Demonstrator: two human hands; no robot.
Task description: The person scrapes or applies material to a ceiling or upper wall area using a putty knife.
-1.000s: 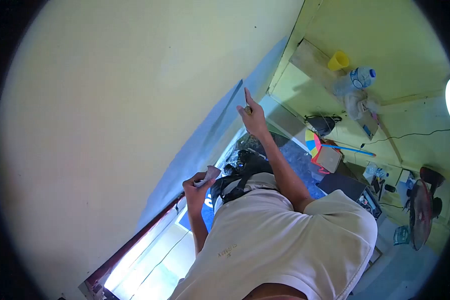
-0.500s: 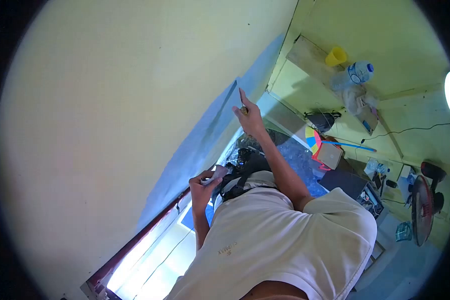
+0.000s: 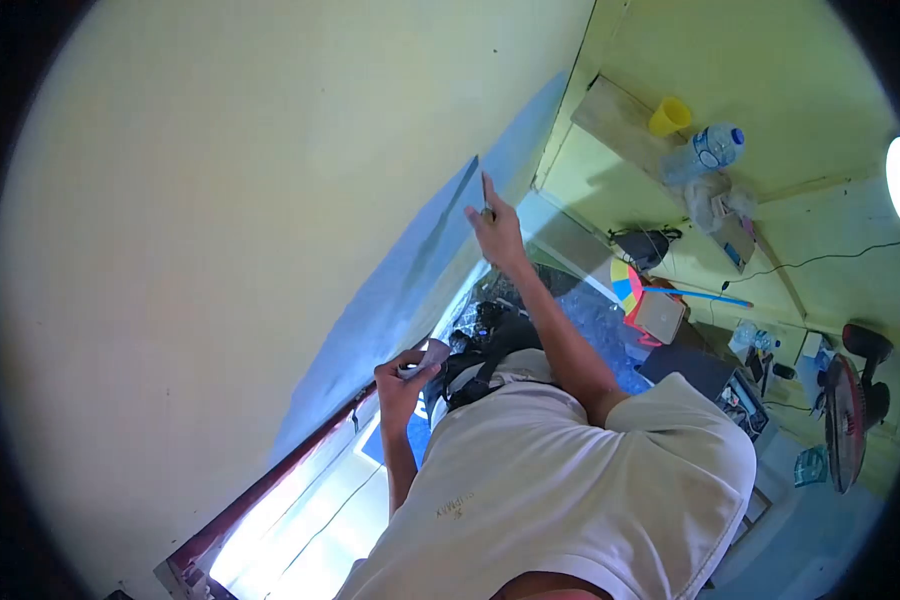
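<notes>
My right hand [image 3: 497, 238] is raised at the cream wall [image 3: 220, 200], closed round a small tool seen nearly edge-on, its index finger stretched along it. The tool's far end is too thin to make out. Beside it, a long light-blue patch [image 3: 380, 290] runs slanting over the wall, with a darker streak in its upper part. Lower down, my left hand [image 3: 398, 385] is wrapped round a pale grey, cup-like object [image 3: 434, 354] in front of my waist. What that object contains does not show.
A red-brown ledge [image 3: 270, 475] borders the wall below the patch. At the right, a shelf [image 3: 615, 118] bears a yellow cup [image 3: 670, 116] and a plastic bottle [image 3: 718, 147]. Further down are a multicoloured object [image 3: 626, 287], a fan [image 3: 845, 424] and a dark box [image 3: 685, 372].
My left hand and the pale object have shifted slightly left and down. My right hand has moved only a little, and the dark streak's upper end shows more clearly.
</notes>
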